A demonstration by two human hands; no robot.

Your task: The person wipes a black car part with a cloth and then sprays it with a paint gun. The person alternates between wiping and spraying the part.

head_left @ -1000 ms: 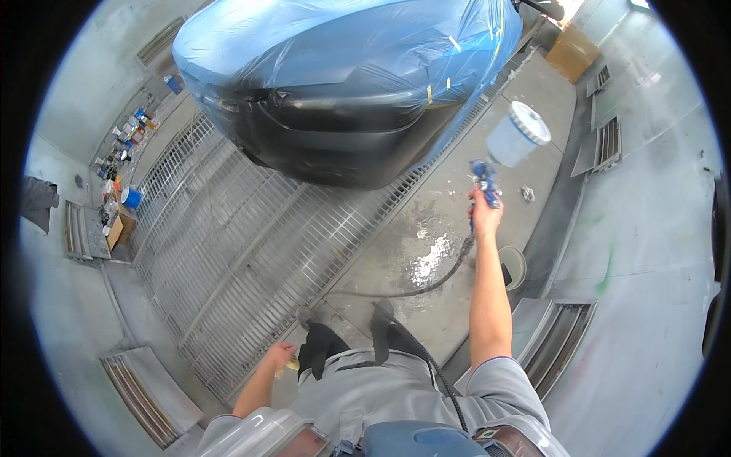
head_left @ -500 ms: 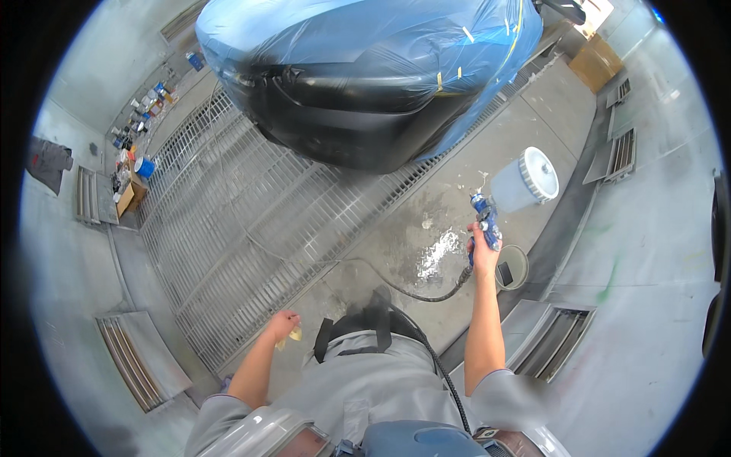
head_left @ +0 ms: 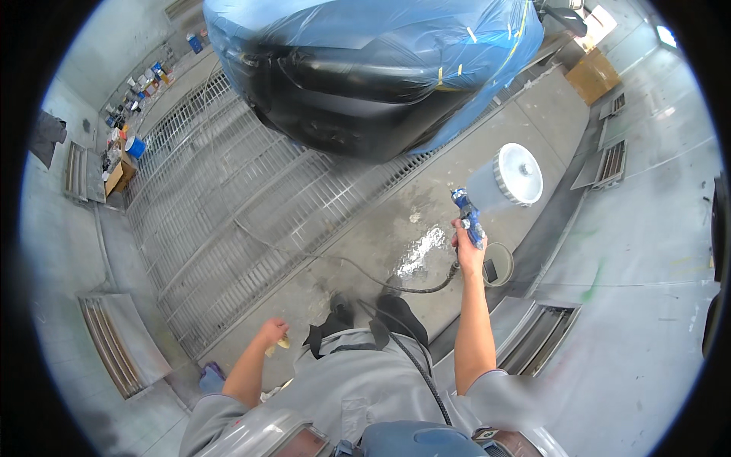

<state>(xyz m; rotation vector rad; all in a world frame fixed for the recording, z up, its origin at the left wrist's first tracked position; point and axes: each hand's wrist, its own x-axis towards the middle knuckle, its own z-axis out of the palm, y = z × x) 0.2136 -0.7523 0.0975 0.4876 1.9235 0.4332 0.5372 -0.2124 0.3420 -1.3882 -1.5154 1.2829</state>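
My right hand [head_left: 470, 250] grips a blue spray gun [head_left: 467, 216] by its handle, held out in front of me on the right. A large translucent paint cup with a white lid [head_left: 519, 174] sits on the gun, tilted to the right. From the handle a black air hose [head_left: 417, 289] droops and loops back toward my body. Low at my left side, my left hand [head_left: 272, 332] is closed on a crumpled pale yellow cloth [head_left: 283, 343]. Ahead, apart from the gun, stands a car's black bumper [head_left: 343, 122], with blue masking film [head_left: 365, 23] taped above it.
A slatted metal floor grate [head_left: 228, 198] spans the left. A round bucket [head_left: 509, 266] stands beside my right forearm. Cans, a blue pail [head_left: 135, 146] and a cardboard box [head_left: 120, 177] line the left wall. Another cardboard piece [head_left: 592, 76] leans at the far right. Wall vents [head_left: 542, 339] flank me.
The spray gun and my right hand have shifted slightly left in the picture. Both my legs and shoes now show below. My left hand still has the cloth, a little lower and further left.
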